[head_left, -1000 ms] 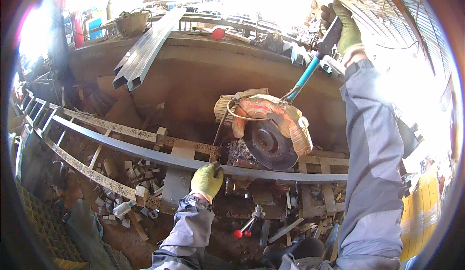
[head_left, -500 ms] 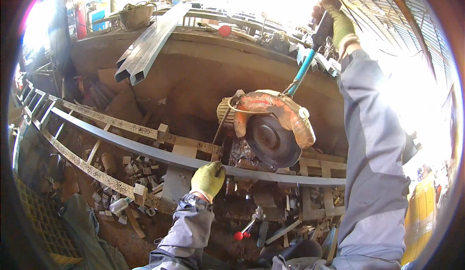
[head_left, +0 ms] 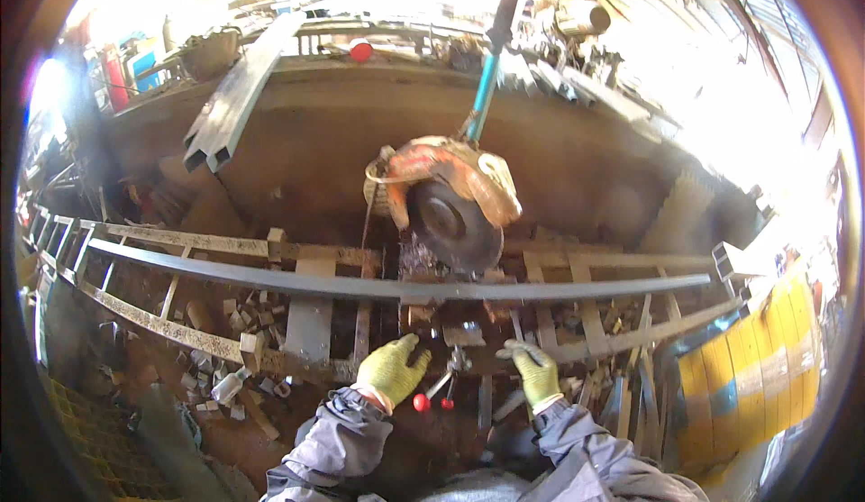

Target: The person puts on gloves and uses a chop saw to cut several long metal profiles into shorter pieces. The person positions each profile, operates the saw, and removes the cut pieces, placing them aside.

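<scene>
Metal bar (head_left: 225, 269), long and grey, lies just on the near side of the cut-off saw (head_left: 459, 164) and reaches out well past it to the left and right. The saw's dark disc (head_left: 441, 218) is at the bar's far edge; whether the two touch, I cannot tell. Its blue handle (head_left: 485, 96) slants up and away, with neither of the hands on it.

The gloved hands are apart from each other, and both look empty. The left hand (head_left: 387, 371) is on the near side of the saw, toward its left, thumb and fingers spread. The right hand (head_left: 532, 371) is on the near side too, toward its right, fingers stretched out; I cannot tell whether they touch anything. Between the hands, in front of the saw, stands a lever (head_left: 458, 358) with red knobs (head_left: 421, 402).

Left of the saw runs a ladder-like frame (head_left: 176, 326), with small offcuts (head_left: 257, 313) around it. Beyond the saw, to its left, lie square metal tubes (head_left: 230, 96).
</scene>
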`<state>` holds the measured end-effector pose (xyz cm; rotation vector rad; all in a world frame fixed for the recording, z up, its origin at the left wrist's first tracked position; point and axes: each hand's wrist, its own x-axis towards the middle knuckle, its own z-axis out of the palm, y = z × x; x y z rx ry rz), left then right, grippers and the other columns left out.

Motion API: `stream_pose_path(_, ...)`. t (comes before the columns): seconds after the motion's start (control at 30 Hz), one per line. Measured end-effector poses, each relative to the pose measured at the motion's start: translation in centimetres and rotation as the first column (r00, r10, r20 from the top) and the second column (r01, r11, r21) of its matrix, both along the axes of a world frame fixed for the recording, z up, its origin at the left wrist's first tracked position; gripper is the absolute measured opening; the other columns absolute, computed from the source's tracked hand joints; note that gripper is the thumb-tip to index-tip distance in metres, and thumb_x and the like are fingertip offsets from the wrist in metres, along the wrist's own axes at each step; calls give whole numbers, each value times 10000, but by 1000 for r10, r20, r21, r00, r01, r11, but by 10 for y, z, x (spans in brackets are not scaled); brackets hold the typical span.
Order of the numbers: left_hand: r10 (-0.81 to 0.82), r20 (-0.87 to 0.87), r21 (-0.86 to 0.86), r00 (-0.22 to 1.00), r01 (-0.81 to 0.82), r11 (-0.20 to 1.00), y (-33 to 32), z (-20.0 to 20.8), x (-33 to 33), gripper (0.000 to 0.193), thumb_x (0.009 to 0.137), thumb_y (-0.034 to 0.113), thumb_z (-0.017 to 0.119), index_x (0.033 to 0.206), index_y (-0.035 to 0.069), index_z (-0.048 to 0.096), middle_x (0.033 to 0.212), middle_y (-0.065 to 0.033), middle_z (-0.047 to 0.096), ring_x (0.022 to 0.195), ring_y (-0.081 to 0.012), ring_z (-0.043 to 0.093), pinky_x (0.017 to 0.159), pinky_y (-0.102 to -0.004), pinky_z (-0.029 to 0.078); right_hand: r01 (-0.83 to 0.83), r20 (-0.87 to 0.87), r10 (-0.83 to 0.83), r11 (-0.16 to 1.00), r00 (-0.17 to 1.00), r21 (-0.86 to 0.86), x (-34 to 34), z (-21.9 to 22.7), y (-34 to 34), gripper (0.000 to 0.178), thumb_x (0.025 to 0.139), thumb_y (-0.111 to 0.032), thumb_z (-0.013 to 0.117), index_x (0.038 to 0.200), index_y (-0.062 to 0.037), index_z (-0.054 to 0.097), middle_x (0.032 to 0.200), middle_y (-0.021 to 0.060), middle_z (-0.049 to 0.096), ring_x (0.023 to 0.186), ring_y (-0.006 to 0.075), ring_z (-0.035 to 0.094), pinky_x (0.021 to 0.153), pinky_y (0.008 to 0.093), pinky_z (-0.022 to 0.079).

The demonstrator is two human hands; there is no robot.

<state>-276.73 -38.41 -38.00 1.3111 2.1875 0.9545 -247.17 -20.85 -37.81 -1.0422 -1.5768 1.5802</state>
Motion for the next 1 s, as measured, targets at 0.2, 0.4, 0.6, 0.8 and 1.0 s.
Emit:
stream_pose_path(0.2,-142,-113,-396,983,87,914,-24,-22,91,512,1105,569,766,1213,70,808,1104,-238,871,1051,-468,856,892,-613,675,-147,306,256,930,917,-338,33,-152,-38,398,1138,-232,839,1496,-61,809,1287,43,880,1143,175,800,1033,373,635)
stream_pose_path(0.4,-340,-80,-556,937,241,795,4,-47,88,414,1119,483,700,1198,163,951,1167,-178,914,1108,-416,886,924,-569,697,-408,289,453,890,843,-204,-10,-274,-46,378,1148,-221,782,1511,-117,758,1395,67,818,1252,243,772,1075,422,628)
stream_pose_path(0.6,-165,-21,-577,986,122,808,-4,-45,91,259,1044,266,771,1187,131,940,1194,-176,918,1139,-428,886,957,-574,705,-377,492,482,876,726,-302,-16,-360,-20,259,1102,-120,713,1295,-87,882,1244,227,896,1144,336,864,1022,473,668)
stream_pose_path(0.8,-118,34,-646,992,112,755,-6,-116,82,299,1063,358,807,1240,151,930,1243,-171,910,1173,-432,874,984,-559,697,-888,913,164,349,374,301,-16,-341,-6,205,1007,-156,754,1120,-91,912,1042,188,886,980,377,880,845,522,691)
stream_pose_path(1.0,114,236,-586,965,48,809,32,-235,146,547,1166,552,734,1475,102,763,1316,-174,848,1215,-373,824,998,-508,664,-492,775,456,843,437,-218,41,-102,23,545,1113,-537,701,1235,-32,865,993,223,887,962,375,873,928,516,660)
